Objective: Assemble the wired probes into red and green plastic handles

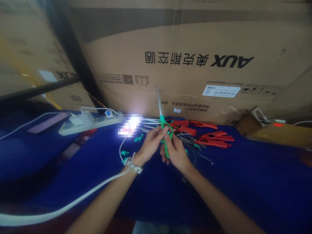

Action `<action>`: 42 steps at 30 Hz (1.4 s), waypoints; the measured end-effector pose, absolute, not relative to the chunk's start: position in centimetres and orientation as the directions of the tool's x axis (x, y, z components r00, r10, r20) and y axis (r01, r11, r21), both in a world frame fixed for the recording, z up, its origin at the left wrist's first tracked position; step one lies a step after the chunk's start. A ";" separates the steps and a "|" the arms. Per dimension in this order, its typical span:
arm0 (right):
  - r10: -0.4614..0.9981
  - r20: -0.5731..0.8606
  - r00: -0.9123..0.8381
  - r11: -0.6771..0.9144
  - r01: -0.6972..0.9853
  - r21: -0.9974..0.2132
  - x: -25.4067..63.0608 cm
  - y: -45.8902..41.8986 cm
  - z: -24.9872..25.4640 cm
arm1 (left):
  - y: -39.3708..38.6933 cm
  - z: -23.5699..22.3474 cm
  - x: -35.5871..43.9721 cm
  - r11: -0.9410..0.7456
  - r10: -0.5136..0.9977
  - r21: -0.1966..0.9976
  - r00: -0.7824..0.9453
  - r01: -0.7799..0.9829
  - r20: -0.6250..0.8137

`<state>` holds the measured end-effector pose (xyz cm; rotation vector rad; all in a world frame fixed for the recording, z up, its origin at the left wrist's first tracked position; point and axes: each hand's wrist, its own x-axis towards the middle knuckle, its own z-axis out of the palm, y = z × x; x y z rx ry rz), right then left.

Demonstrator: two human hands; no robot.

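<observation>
Both my hands meet over a blue cloth-covered table (243,182). They hold a green-handled tool (165,143) whose thin metal rod (158,100) points up and away. My left hand (152,143) pinches the top of the green handle with fingers closed. My right hand (174,151) wraps the lower part of the handle. A watch (136,168) sits on my left wrist.
Several red-handled tools (207,133) lie behind my hands, with small teal pieces (138,138) and thin wires nearby. A white power strip (87,123) with plugs lies at the left, next to a bright blurred patch (129,125). Large cardboard boxes (195,58) wall the back. A white cable (73,204) crosses the front left.
</observation>
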<state>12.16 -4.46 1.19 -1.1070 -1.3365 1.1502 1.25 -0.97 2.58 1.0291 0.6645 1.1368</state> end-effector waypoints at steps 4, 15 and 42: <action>0.982 0.093 -0.162 0.114 0.124 -0.986 12.8 -4.9 1.2 | -0.2 2.8 0.6 0.017 0.979 0.864 0.183 -0.503 0.087; 0.952 0.292 -0.092 0.231 0.843 -0.486 12.7 -6.0 1.9 | -1.3 2.9 0.6 0.171 0.946 0.800 0.322 -0.575 0.029; 0.995 0.086 0.055 -0.039 0.983 -0.181 20.0 -11.7 2.9 | -2.9 2.1 -2.3 -0.455 0.890 0.651 0.338 0.607 0.307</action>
